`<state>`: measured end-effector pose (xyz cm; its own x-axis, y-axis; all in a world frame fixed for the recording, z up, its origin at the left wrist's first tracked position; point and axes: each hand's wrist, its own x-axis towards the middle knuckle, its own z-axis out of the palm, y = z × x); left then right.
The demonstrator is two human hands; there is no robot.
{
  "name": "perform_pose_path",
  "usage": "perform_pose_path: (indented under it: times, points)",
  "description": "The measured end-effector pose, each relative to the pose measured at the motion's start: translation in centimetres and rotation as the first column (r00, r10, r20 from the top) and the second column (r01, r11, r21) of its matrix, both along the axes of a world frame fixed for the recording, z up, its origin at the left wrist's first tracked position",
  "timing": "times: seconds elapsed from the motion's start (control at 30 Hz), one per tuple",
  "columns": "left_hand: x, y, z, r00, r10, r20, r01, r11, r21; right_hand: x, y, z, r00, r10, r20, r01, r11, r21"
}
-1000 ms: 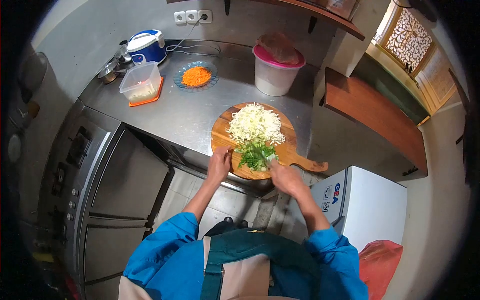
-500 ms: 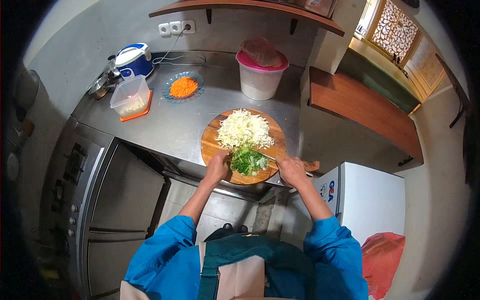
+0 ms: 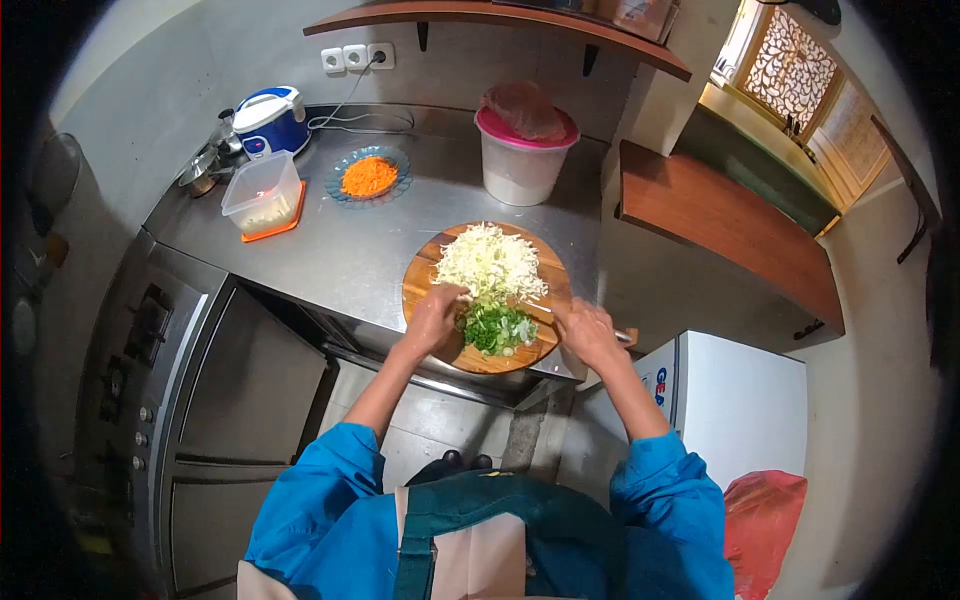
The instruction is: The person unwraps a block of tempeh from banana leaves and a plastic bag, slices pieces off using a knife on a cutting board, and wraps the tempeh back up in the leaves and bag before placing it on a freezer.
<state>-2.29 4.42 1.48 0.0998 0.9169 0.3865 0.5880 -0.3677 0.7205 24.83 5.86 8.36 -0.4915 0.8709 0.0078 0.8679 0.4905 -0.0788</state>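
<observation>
A round wooden board (image 3: 418,275) lies at the counter's front edge. Shredded white cabbage (image 3: 488,262) covers its upper part, and chopped green onion (image 3: 495,328) is heaped just below. My right hand (image 3: 590,332) is closed on a knife at the board's right side; the blade points left between the two heaps and part of the handle shows past my hand. At the board's left edge is my left hand (image 3: 435,315), its fingers bent toward the green onion; whether they hold anything is too small to tell.
On the steel counter (image 3: 340,260) stand a plate of grated carrot (image 3: 369,177), a plastic tub (image 3: 262,195), a rice cooker (image 3: 270,120) and a pink-lidded bucket (image 3: 522,165). The stove (image 3: 150,330) is at the left, a white appliance (image 3: 745,400) at the right.
The knife has come from over the green onion to between the heaps, and my right hand has shifted right. My left hand has risen slightly along the board's left edge. The view has shifted.
</observation>
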Motion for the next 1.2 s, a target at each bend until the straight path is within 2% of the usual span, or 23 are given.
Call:
perform_pose_path:
  times: [0.03, 0.13, 0.17, 0.27, 0.3, 0.4, 0.43, 0.53, 0.67, 0.77, 0.87, 0.93, 1.07, 1.1, 1.2]
  points:
    - [0.3, -0.3, 2.2, 0.998, 0.053, 0.020, -0.052, 0.998, -0.048, 0.0, -0.2, 0.7, 1.000, -0.006, 0.018, 0.006, 1.000, -0.006]
    - [1.7, 0.4, 3.9, 0.999, -0.049, -0.011, 0.050, 0.989, 0.141, -0.4, -0.6, 1.1, 0.994, 0.067, -0.085, -0.058, 0.993, 0.101]
    - [2.8, 0.6, 4.1, 0.997, -0.068, 0.023, 0.064, 0.986, 0.155, -0.7, -0.7, 1.3, 0.993, 0.084, -0.084, -0.075, 0.991, 0.107]
    - [5.9, 0.5, 4.2, 0.995, -0.074, -0.073, 0.091, 0.958, 0.271, -1.6, -1.4, 1.8, 0.990, 0.130, -0.062, -0.120, 0.983, 0.139]
    - [6.5, 0.7, 3.6, 0.993, -0.043, -0.109, 0.070, 0.964, 0.257, -1.7, -1.6, 1.9, 0.989, 0.141, -0.041, -0.133, 0.978, 0.163]
    - [7.0, 1.0, 2.1, 0.999, 0.010, -0.046, -0.004, 0.991, 0.131, -1.0, -1.8, 2.2, 0.987, 0.148, -0.057, -0.133, 0.968, 0.211]
    - [6.8, 1.0, 1.8, 1.000, 0.030, -0.008, -0.029, 0.990, 0.135, -0.5, -1.7, 2.3, 0.986, 0.147, -0.077, -0.126, 0.967, 0.223]
    - [5.3, 0.9, 1.3, 0.993, 0.056, -0.108, -0.051, 0.997, 0.053, 1.3, -1.8, 2.8, 0.992, 0.110, -0.054, -0.094, 0.965, 0.245]
    - [3.7, 0.7, 1.8, 0.974, 0.143, -0.175, -0.123, 0.985, 0.125, 3.2, -1.9, 3.4, 0.989, 0.118, -0.085, -0.098, 0.973, 0.210]
    - [2.6, 0.9, 1.2, 0.994, 0.037, -0.106, -0.031, 0.998, 0.050, 5.3, -1.6, 2.9, 0.981, 0.020, -0.192, -0.016, 1.000, 0.025]
    - [0.8, 0.3, 2.2, 0.998, -0.005, -0.060, 0.005, 1.000, 0.013, 6.9, -1.0, 2.4, 0.976, -0.167, -0.141, 0.132, 0.965, -0.227]
    - [-0.8, -0.1, 2.2, 0.999, 0.025, 0.020, -0.026, 0.997, 0.066, 8.9, -0.1, -0.9, 0.963, -0.138, -0.232, 0.090, 0.975, -0.203]
    - [-6.1, 1.2, 2.1, 0.983, 0.182, 0.026, -0.182, 0.983, -0.013, 9.0, 0.7, -3.0, 0.951, -0.147, -0.270, 0.105, 0.981, -0.166]
    - [-8.0, 2.3, 0.8, 0.976, 0.216, -0.026, -0.214, 0.976, 0.047, 8.9, 0.9, -3.1, 0.956, -0.125, -0.266, 0.095, 0.988, -0.121]
    - [-12.6, 4.8, -0.5, 0.931, 0.366, -0.022, -0.366, 0.926, -0.092, 8.8, 1.4, -4.3, 0.968, -0.149, -0.200, 0.130, 0.986, -0.103]
